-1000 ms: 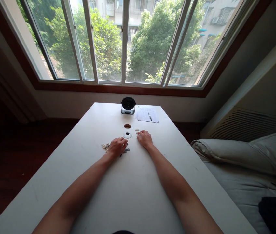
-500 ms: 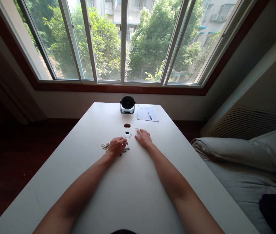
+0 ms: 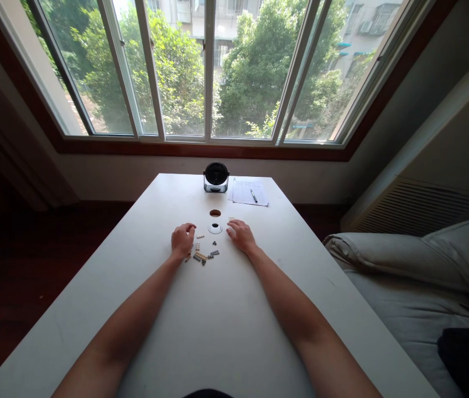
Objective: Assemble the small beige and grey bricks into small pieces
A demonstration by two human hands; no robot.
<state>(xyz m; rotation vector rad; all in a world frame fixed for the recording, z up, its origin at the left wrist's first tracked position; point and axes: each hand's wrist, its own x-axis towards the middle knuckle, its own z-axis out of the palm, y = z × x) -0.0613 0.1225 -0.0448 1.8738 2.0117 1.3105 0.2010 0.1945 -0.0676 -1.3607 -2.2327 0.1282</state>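
Observation:
Small tan and grey toy building bricks (image 3: 201,256) lie scattered on the white table (image 3: 218,315). My left hand (image 3: 182,241) rests at the left edge of this scatter, its fingers bent to the right and a gap showing between them and the thumb. No brick is visible in it. To the right, my right hand (image 3: 241,235) lies low over the table, fingers apart. Just beyond its fingertips is a small tan piece (image 3: 231,219), partly covered; whether the fingers touch it I cannot tell.
Between the hands sits a white ring-shaped cover (image 3: 215,229), in front of a round hole (image 3: 215,213) in the tabletop. Farther back stand a black round device (image 3: 216,176) and papers (image 3: 245,192) with a pen (image 3: 254,195). A sofa (image 3: 404,287) is on the right.
My left hand has moved left and slightly away from me, uncovering bricks that now lie more spread out. My right hand stays in nearly the same place.

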